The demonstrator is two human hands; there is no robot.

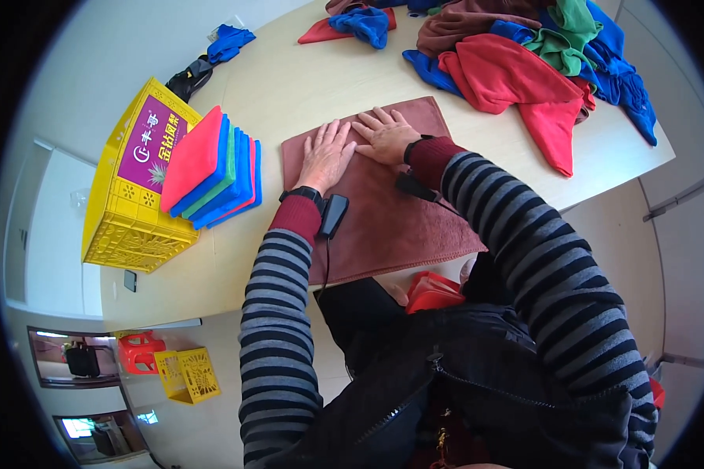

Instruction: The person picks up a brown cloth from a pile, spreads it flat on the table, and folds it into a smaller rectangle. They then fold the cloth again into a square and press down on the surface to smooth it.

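On pale tabletop [262,86], flat reddish-brown stitched-edged cloth [399,227], left hand [326,165], right hand [388,142], fingers [333,131] outstretched, gripping nothing

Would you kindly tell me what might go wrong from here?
The brown cloth under the left hand and right hand reaches the near edge of the table, so it might slip if pulled. The black cable from the left wrist device could snag the cloth. The stack of folded cloths beside the yellow crate might topple if bumped.
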